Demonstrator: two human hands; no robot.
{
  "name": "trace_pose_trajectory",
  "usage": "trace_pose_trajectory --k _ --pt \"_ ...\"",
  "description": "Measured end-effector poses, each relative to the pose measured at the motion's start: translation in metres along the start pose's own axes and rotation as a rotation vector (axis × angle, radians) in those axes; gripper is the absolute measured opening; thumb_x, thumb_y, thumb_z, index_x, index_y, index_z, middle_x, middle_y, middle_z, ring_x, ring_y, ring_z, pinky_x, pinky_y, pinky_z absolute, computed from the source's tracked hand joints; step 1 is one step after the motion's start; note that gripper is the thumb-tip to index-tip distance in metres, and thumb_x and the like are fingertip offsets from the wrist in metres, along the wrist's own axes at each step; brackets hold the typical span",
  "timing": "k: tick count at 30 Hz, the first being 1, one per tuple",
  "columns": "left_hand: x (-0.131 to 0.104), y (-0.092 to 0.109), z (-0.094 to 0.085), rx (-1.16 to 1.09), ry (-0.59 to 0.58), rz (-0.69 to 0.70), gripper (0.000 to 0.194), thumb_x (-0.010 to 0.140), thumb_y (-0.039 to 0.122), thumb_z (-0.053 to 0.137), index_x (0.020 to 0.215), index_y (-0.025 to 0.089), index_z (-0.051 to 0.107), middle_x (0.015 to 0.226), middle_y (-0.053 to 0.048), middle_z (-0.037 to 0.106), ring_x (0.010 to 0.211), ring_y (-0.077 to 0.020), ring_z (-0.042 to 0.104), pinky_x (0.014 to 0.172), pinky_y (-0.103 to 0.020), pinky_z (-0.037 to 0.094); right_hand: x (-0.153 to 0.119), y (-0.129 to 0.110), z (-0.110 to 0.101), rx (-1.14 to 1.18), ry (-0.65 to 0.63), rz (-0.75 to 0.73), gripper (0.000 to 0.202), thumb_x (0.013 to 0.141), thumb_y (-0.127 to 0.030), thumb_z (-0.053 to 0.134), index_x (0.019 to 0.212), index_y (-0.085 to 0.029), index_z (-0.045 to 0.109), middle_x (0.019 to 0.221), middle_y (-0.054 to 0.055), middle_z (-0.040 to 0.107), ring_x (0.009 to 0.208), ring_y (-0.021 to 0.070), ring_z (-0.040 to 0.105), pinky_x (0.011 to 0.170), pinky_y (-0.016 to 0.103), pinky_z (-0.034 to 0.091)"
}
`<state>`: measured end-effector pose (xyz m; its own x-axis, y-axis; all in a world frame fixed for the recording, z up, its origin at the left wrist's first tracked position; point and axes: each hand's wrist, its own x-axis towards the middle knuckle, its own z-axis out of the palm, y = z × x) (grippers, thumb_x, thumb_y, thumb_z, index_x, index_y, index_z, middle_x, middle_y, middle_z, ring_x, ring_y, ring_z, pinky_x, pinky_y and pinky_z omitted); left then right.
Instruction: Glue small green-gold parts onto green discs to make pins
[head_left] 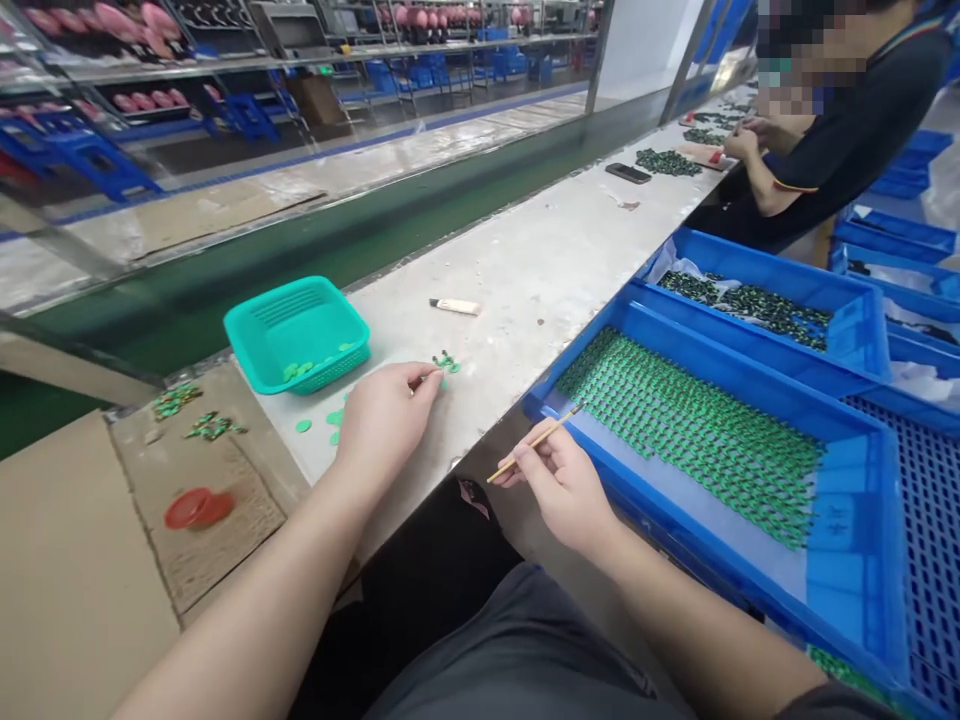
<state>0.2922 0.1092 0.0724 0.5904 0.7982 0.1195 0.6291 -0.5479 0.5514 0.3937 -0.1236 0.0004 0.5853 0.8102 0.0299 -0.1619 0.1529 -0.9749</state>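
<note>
My left hand (390,405) is over the white table, its thumb and index finger pinched together. Small green pieces with dark parts (445,360) lie right at those fingertips; what the pinch holds, if anything, is too small to make out. A thin paintbrush (534,444) with a yellow handle and dark tip is held in my right hand (566,485), beside the table edge. Flat green discs (303,426) are scattered left of my left hand, next to a turquoise basket (300,325) containing more of them.
To the right, a blue tray (855,500) holds rows of green pieces; another blue tray (862,310) stands behind it. A short white tube (456,306) lies on the table. Cardboard at left bears a red dish (187,508). A co-worker (862,130) sits farther along, near a phone (628,174).
</note>
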Motion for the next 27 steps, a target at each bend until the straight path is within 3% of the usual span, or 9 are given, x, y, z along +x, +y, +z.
trace_pose_trajectory --k 6,12,16,19,20,22,23,25,27 --pt "0.009 0.006 0.017 0.129 0.060 0.013 0.044 0.104 0.055 0.058 0.102 0.029 0.094 0.117 -0.013 0.094 0.105 -0.0371 0.083 0.086 -0.044 0.055 -0.009 0.001 -0.010 0.032 -0.010 0.028 0.051 0.116 -0.076 0.077 0.108 -0.027 0.067 0.099 0.008 0.092 0.089 0.0256 0.095 0.083 0.040 0.082" --pt "0.006 0.005 0.021 0.106 0.092 0.002 0.047 0.105 0.057 0.059 0.113 0.029 0.096 0.126 -0.013 0.094 0.115 -0.0393 0.085 0.097 -0.047 0.062 -0.009 0.000 -0.012 0.001 -0.026 0.027 0.045 0.118 -0.071 0.075 0.104 -0.029 0.066 0.094 0.006 0.091 0.080 0.0239 0.092 0.076 0.039 0.080" --pt "-0.009 0.006 -0.003 0.023 0.144 -0.006 0.055 0.110 0.061 0.056 0.131 0.027 0.094 0.134 -0.009 0.093 0.127 -0.0353 0.084 0.110 -0.045 0.063 -0.008 -0.003 -0.011 -0.054 -0.045 0.002 0.038 0.119 -0.064 0.075 0.106 -0.029 0.071 0.098 0.006 0.091 0.088 0.0247 0.092 0.079 0.039 0.080" --pt "-0.035 0.004 -0.037 -0.032 0.161 -0.046 0.060 0.110 0.071 0.058 0.135 0.028 0.091 0.121 -0.004 0.093 0.114 -0.0303 0.084 0.104 -0.041 0.064 -0.008 -0.011 -0.006 -0.080 -0.114 -0.004 0.034 0.118 -0.059 0.078 0.107 -0.028 0.072 0.100 0.006 0.092 0.091 0.0243 0.092 0.084 0.040 0.080" --pt "-0.049 0.004 -0.047 -0.051 0.130 -0.052 0.060 0.106 0.076 0.061 0.125 0.029 0.093 0.114 -0.004 0.093 0.107 -0.0293 0.084 0.097 -0.039 0.065 -0.009 -0.014 -0.002 -0.078 -0.146 0.008 0.034 0.117 -0.057 0.080 0.105 -0.027 0.071 0.097 0.005 0.091 0.087 0.0236 0.091 0.082 0.038 0.078" --pt "-0.082 0.002 -0.060 -0.113 -0.080 -0.036 0.054 0.095 0.079 0.071 0.098 0.030 0.092 0.101 -0.004 0.091 0.094 -0.0273 0.084 0.085 -0.036 0.066 -0.013 -0.021 0.010 -0.057 -0.187 0.024 0.033 0.115 -0.054 0.083 0.100 -0.027 0.072 0.090 0.003 0.088 0.080 0.0216 0.088 0.077 0.035 0.075" --pt "-0.100 0.002 -0.062 -0.160 -0.240 -0.022 0.052 0.093 0.079 0.074 0.090 0.031 0.091 0.095 -0.004 0.090 0.088 -0.0259 0.083 0.080 -0.034 0.066 -0.016 -0.024 0.019 -0.041 -0.190 0.020 0.033 0.115 -0.052 0.084 0.098 -0.027 0.073 0.090 0.003 0.088 0.079 0.0208 0.086 0.076 0.033 0.073" --pt "-0.136 0.001 -0.060 -0.318 -0.604 -0.045 0.046 0.099 0.071 0.071 0.091 0.030 0.090 0.093 -0.004 0.087 0.084 -0.0229 0.079 0.077 -0.032 0.061 -0.024 -0.029 0.036 -0.014 -0.193 -0.011 0.032 0.114 -0.050 0.086 0.096 -0.026 0.074 0.095 0.005 0.088 0.081 0.0207 0.085 0.076 0.033 0.072" --pt "-0.166 -0.002 -0.054 -0.443 -0.603 -0.096 0.051 0.103 0.070 0.068 0.080 0.027 0.081 0.084 -0.005 0.080 0.079 -0.0209 0.072 0.076 -0.032 0.056 -0.032 -0.029 0.051 -0.009 -0.206 -0.054 0.032 0.116 -0.049 0.085 0.095 -0.027 0.074 0.100 0.006 0.089 0.082 0.0214 0.083 0.074 0.034 0.072"
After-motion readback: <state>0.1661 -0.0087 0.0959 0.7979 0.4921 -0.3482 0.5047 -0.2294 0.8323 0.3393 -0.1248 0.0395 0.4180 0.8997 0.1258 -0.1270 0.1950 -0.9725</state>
